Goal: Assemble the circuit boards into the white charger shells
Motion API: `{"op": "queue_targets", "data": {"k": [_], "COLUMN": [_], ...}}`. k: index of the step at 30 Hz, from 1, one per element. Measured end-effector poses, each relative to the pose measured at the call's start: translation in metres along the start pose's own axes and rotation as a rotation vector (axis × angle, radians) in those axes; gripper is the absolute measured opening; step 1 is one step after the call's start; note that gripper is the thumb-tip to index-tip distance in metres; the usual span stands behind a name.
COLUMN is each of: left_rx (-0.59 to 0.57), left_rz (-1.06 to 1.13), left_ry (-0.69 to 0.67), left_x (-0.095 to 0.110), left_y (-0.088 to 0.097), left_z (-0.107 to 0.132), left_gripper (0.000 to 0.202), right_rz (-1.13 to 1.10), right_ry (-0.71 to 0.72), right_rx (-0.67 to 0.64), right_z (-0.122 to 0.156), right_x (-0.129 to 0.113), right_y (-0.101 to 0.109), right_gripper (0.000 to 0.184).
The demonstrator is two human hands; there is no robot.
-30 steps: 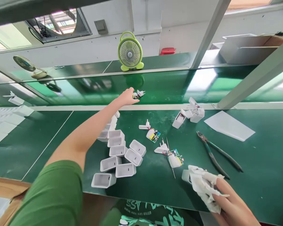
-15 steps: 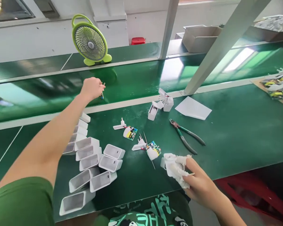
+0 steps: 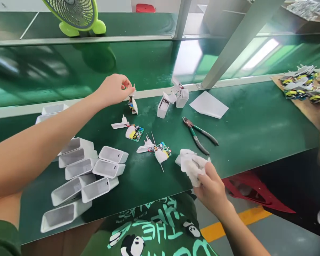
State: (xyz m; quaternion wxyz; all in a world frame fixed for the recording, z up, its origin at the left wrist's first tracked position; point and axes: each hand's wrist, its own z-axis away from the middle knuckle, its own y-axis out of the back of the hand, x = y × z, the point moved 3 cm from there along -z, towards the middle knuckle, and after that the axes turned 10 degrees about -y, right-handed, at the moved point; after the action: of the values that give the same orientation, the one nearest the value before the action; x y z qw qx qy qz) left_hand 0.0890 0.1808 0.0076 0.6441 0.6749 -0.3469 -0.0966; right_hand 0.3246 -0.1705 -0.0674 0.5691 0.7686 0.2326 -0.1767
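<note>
My left hand (image 3: pixel 114 89) is closed in a pinch on a small charger board with a white plug piece (image 3: pixel 132 104), which hangs just above the green table (image 3: pixel 256 117) near the belt's edge. My right hand (image 3: pixel 209 185) grips a crumpled white cloth (image 3: pixel 192 166) wrapped around a white charger shell (image 3: pixel 179 159) at the table's front. Two more charger boards with plug pieces (image 3: pixel 134 132) (image 3: pixel 160 152) lie between my hands.
Several empty white shells (image 3: pixel 93 169) are piled at the left. Green-handled pliers (image 3: pixel 198 135), a white sheet (image 3: pixel 208 105) and opened shells (image 3: pixel 172 99) lie toward the back. A conveyor belt (image 3: pixel 69 71) runs behind, a green fan (image 3: pixel 74 14) beyond it. A cardboard tray of boards (image 3: pixel 301 85) sits at the right.
My left hand picked the board off the belt and carried it back over the table. My right hand with the cloth shifted slightly left. The view tilted down and right.
</note>
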Motion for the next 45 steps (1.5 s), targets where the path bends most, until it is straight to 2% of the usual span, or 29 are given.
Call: {"op": "queue_targets", "data": {"k": [1, 4, 6, 8, 10, 12, 14, 16, 18, 21, 23, 27, 30, 36, 39, 42, 45], "left_rx": [0.026, 0.118, 0.162, 0.165, 0.192, 0.165, 0.138, 0.116, 0.172, 0.307, 0.329, 0.344, 0.362, 0.320, 0.295, 0.262, 0.268], "left_rz": [-0.011, -0.069, -0.093, -0.084, -0.017, 0.062, 0.191, 0.342, 0.479, 0.620, 0.655, 0.643, 0.651, 0.646, 0.604, 0.459, 0.189], "left_ry": [-0.027, -0.174, -0.275, -0.363, -0.486, -0.629, -0.582, -0.483, -0.407, -0.341, -0.314, -0.291, -0.287, -0.277, -0.263, -0.283, -0.249], "left_x": [0.005, 0.034, 0.063, 0.092, 0.119, 0.142, 0.156, 0.164, 0.168, 0.169, 0.167, 0.161, 0.159, 0.160, 0.160, 0.157, 0.147], "left_y": [0.005, 0.034, 0.051, 0.058, 0.052, 0.035, 0.012, -0.012, -0.033, -0.054, -0.060, -0.056, -0.052, -0.055, -0.048, -0.031, -0.011], "left_z": [0.003, 0.034, 0.076, 0.128, 0.180, 0.220, 0.239, 0.239, 0.230, 0.215, 0.210, 0.210, 0.210, 0.206, 0.208, 0.219, 0.234], "left_gripper": [0.051, 0.065, 0.061, 0.048, 0.034, 0.030, 0.033, 0.042, 0.057, 0.073, 0.073, 0.071, 0.070, 0.068, 0.068, 0.059, 0.042], "right_rz": [0.009, 0.026, 0.030, 0.039, 0.047, 0.014, -0.143, -0.451, -0.806, -1.222, -1.423, -1.681, -1.719, -1.660, -1.576, -1.321, -0.928], "right_ry": [0.003, 0.047, 0.086, 0.097, 0.091, 0.067, -0.050, -0.287, -0.551, -0.844, -0.963, -1.043, -1.054, -1.043, -0.967, -0.736, -0.351], "right_rx": [0.048, 0.156, 0.165, 0.152, 0.131, 0.106, 0.112, 0.145, 0.105, -0.137, -0.261, -0.324, -0.335, -0.307, -0.281, -0.168, 0.003], "right_z": [-0.004, -0.014, -0.016, -0.015, -0.013, -0.011, -0.012, -0.017, -0.023, -0.035, -0.041, -0.044, -0.044, -0.046, -0.054, -0.088, -0.158], "right_x": [-0.002, -0.006, -0.007, -0.005, -0.001, 0.000, -0.003, -0.010, -0.022, -0.047, -0.060, -0.070, -0.071, -0.070, -0.064, -0.055, -0.048], "right_y": [-0.004, -0.011, -0.011, -0.010, -0.008, -0.007, -0.004, -0.003, -0.009, -0.026, -0.037, -0.048, -0.050, -0.051, -0.040, -0.009, 0.031], "right_gripper": [0.004, 0.025, 0.027, 0.027, 0.028, 0.031, 0.036, 0.034, 0.028, 0.040, 0.050, 0.060, 0.061, 0.055, 0.044, 0.029, 0.028]}}
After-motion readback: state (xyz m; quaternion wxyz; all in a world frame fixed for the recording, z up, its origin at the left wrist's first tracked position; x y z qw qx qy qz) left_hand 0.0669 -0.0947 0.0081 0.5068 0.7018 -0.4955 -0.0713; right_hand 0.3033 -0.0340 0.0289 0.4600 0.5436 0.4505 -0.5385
